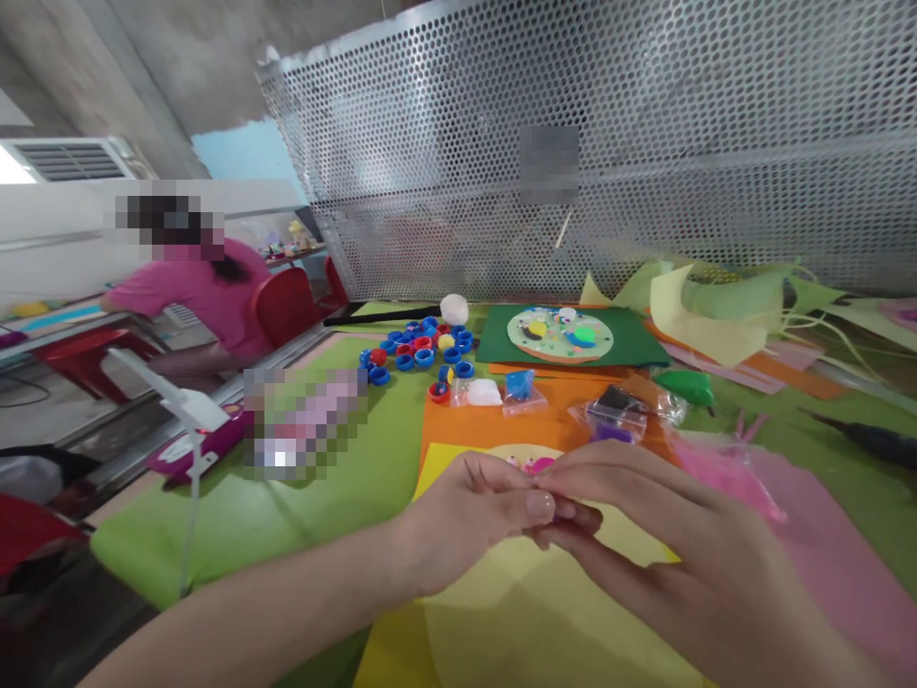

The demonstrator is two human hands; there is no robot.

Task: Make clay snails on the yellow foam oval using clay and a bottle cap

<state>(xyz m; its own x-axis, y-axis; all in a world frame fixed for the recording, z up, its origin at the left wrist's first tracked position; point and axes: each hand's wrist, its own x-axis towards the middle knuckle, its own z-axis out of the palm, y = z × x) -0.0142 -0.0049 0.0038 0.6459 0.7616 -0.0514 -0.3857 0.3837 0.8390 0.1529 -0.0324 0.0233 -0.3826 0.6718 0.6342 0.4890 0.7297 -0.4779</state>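
Observation:
My left hand (469, 521) and my right hand (670, 545) meet over a pale yellow paper circle (530, 612). Both have their fingers pinched together, and whatever lies between the fingertips is mostly hidden; only a hint of purple shows. Behind the fingers, a bright pink shape (543, 464) with small eye-like dots sits on the far part of the circle. The circle rests on a yellow sheet (391, 612). Just beyond are small bags of white (482, 392), blue (520, 385) and black (620, 401) soft material.
Several blue and red rings (422, 358) lie at the back left. A decorated disc (559, 334) sits on a dark green sheet (494, 334). Pink bag (731, 468) and paper scraps (709, 315) are on the right. A perforated metal panel (608, 96) stands behind; a person in pink (215, 296) sits left.

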